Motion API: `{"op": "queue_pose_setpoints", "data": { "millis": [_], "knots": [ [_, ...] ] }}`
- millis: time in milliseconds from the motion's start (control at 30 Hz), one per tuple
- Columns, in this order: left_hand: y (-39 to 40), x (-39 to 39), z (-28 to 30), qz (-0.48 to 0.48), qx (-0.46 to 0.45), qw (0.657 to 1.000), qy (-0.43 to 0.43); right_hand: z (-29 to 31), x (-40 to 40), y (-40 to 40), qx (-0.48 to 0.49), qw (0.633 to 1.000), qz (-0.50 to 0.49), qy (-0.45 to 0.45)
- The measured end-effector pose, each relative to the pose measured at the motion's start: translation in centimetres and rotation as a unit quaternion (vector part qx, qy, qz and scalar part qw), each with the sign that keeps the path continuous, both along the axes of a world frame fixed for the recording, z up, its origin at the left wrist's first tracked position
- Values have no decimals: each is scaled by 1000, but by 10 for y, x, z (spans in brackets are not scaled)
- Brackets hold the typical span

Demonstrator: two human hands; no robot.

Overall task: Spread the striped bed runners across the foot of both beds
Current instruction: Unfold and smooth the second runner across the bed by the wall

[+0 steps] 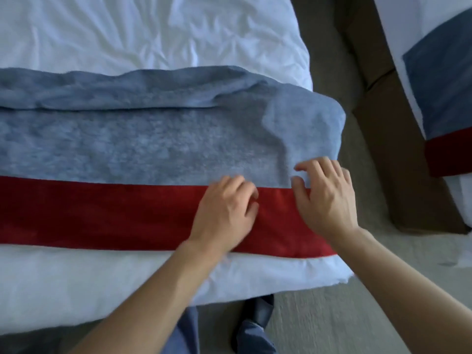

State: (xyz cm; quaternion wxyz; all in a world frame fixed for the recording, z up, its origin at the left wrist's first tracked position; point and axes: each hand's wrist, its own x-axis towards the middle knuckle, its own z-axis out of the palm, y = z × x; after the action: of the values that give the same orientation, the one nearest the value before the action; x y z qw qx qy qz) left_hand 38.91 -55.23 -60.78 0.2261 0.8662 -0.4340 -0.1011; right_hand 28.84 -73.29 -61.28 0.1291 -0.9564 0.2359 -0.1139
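A blue and red striped runner [122, 149] lies across the foot of the near bed [127, 29], its far blue edge folded and wrinkled. My left hand [224, 213] rests on the red stripe with its fingers curled against the cloth. My right hand [324, 198] lies spread, palm down, where red meets blue near the bed's right corner. Neither hand clearly pinches the fabric. On the second bed [419, 26] at the right edge, another striped runner [441, 98] hangs over the side.
A brown bed base [398, 154] and beige carpet [332, 323] fill the gap between the beds. My dark shoe [255, 325] and blue trouser leg [184, 335] stand against the near bed's foot.
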Motion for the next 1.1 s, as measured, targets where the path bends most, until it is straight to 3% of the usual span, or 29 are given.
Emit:
{"op": "queue_pose_setpoints", "data": {
  "millis": [233,367,567,667,833,967,1033,1100],
  "knots": [
    [35,188,-5,99,-2,994,-53,3,153,-7,12,998,-52,-30],
    [32,264,-14,72,20,996,-54,-5,218,-24,28,995,-97,-16],
    [5,280,-29,-87,27,995,-52,-15,247,-33,16,997,-23,73],
    [-10,293,-28,-21,-22,999,-43,-20,243,-31,1,997,-24,69],
    [-39,316,-21,26,-10,1000,7,-16,263,-46,-5,997,-68,47],
    [-26,332,-22,88,7,995,44,-15,280,-51,58,989,-111,79],
    [-8,351,-24,131,41,988,69,-13,288,-56,122,977,-139,102],
    [6,364,-20,134,132,973,135,-7,294,-60,149,973,-89,152]
  ]
}}
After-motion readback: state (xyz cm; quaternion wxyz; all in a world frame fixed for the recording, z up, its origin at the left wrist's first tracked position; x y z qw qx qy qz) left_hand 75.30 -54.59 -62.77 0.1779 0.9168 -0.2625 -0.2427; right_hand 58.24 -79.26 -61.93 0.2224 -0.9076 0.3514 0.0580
